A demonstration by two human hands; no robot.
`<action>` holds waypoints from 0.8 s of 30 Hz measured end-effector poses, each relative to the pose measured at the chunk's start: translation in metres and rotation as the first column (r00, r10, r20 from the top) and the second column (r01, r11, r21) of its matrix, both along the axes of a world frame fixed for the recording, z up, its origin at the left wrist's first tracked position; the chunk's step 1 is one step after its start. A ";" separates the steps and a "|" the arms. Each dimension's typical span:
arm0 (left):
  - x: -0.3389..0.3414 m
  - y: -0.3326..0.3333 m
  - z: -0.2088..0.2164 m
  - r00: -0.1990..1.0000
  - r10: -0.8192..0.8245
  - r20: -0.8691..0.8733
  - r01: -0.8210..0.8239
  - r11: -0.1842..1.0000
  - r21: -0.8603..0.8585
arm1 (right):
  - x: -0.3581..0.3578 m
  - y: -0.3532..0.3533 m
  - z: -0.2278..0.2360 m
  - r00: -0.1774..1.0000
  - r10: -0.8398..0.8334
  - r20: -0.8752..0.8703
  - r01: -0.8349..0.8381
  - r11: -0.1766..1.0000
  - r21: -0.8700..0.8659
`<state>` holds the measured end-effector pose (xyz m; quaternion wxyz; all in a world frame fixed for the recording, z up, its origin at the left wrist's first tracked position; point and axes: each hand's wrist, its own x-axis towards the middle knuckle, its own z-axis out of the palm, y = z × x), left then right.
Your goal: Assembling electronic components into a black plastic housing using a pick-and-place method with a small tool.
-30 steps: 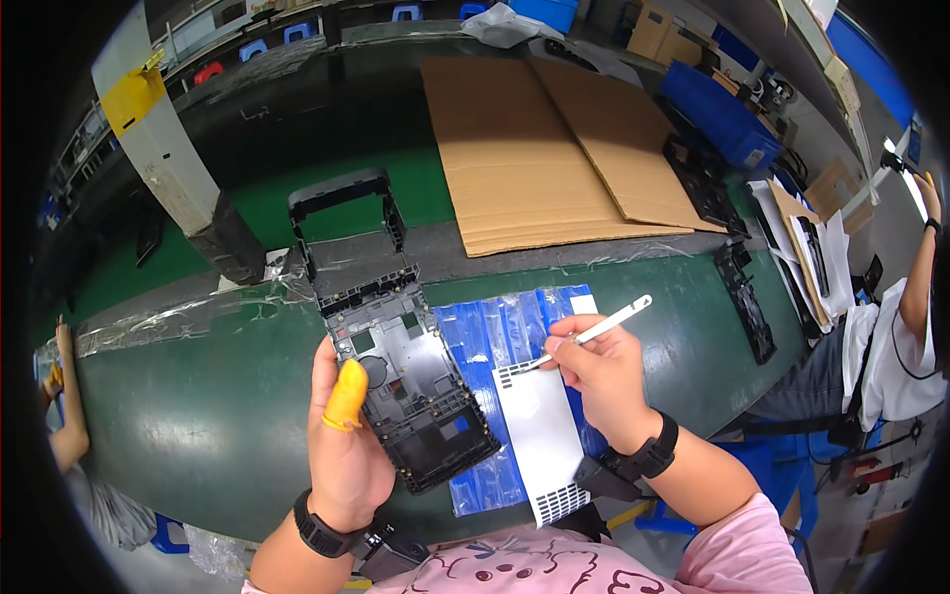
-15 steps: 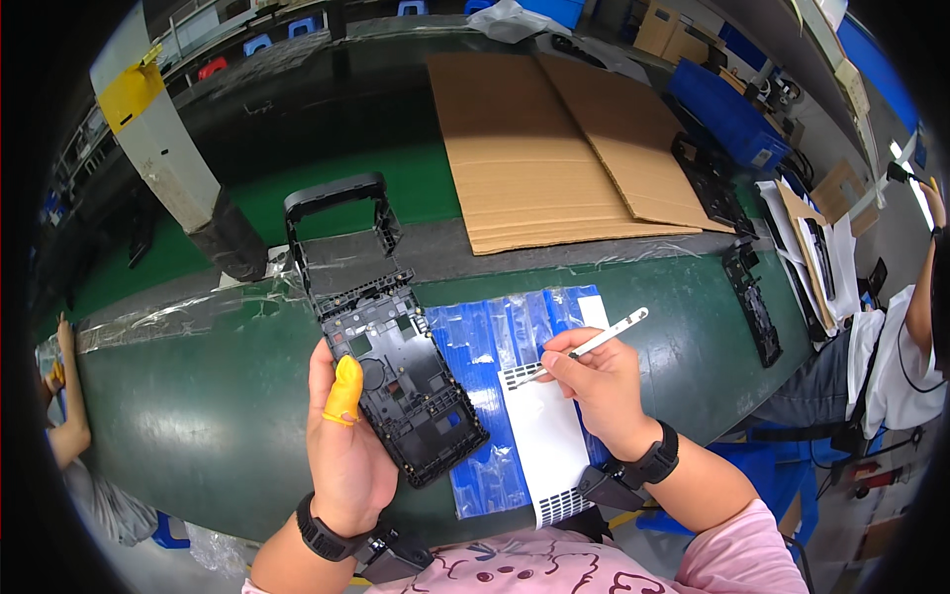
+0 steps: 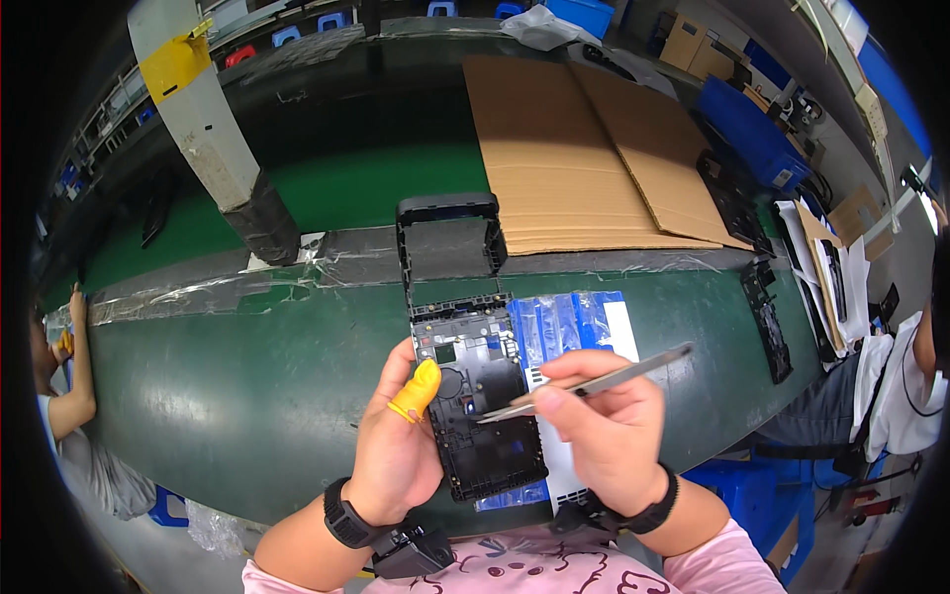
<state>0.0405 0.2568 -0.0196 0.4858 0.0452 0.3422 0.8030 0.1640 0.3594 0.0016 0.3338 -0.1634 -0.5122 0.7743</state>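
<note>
While the left hand [image 3: 398, 447], its thumb covered by a yellow finger cot [image 3: 416, 389], is clasped on the left edge of a black housing [image 3: 485, 457] at lower centre, a white sheet [image 3: 560, 463] is partly hidden beside it, and tweezers [image 3: 638, 371] are pinched above the housing by the right hand [image 3: 618, 431].

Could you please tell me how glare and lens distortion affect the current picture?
Head view: pale glare on the green table, to the left of the left hand; head view: glints on the blue plastic sheet; head view: table edges bow and the corners go black; head view: the black housing loses detail toward its lower end.
</note>
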 end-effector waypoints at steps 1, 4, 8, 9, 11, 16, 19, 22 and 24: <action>0.002 0.000 0.000 1.000 -0.017 -0.003 0.017 1.000 0.009 | -0.003 -0.002 -0.004 0.999 0.000 0.046 0.000 1.000 -0.006; 0.003 0.000 0.000 0.999 -0.045 -0.005 0.045 0.999 0.023 | -0.009 -0.002 -0.017 0.997 -0.016 0.076 0.018 0.999 -0.032; 0.003 -0.002 -0.002 0.998 -0.056 -0.029 0.057 0.998 0.020 | -0.010 -0.001 -0.023 0.997 -0.036 0.067 0.039 0.998 -0.048; 0.003 -0.002 -0.002 0.998 -0.061 -0.011 0.061 0.998 0.030 | -0.010 -0.002 -0.023 0.997 -0.033 0.067 0.036 0.998 -0.047; 0.002 -0.002 -0.002 0.998 -0.065 0.008 0.065 0.997 0.040 | -0.010 -0.004 -0.024 0.995 -0.049 0.089 0.054 0.997 -0.056; 0.002 -0.003 -0.003 0.999 -0.053 -0.002 0.053 0.997 0.049 | -0.012 -0.005 -0.023 0.993 -0.042 0.108 0.045 0.999 -0.024; 0.002 -0.003 -0.005 0.998 -0.061 -0.027 0.062 0.998 0.025 | -0.012 -0.004 -0.025 0.993 -0.041 0.107 0.044 0.999 -0.026; 0.002 -0.002 -0.006 0.998 -0.061 -0.024 0.062 0.998 0.022 | -0.013 -0.003 -0.025 0.994 -0.040 0.097 0.043 0.999 -0.025; 0.004 -0.003 -0.005 0.998 -0.056 -0.033 0.057 0.998 0.030 | -0.011 -0.004 -0.024 0.994 -0.039 0.097 0.042 0.999 -0.024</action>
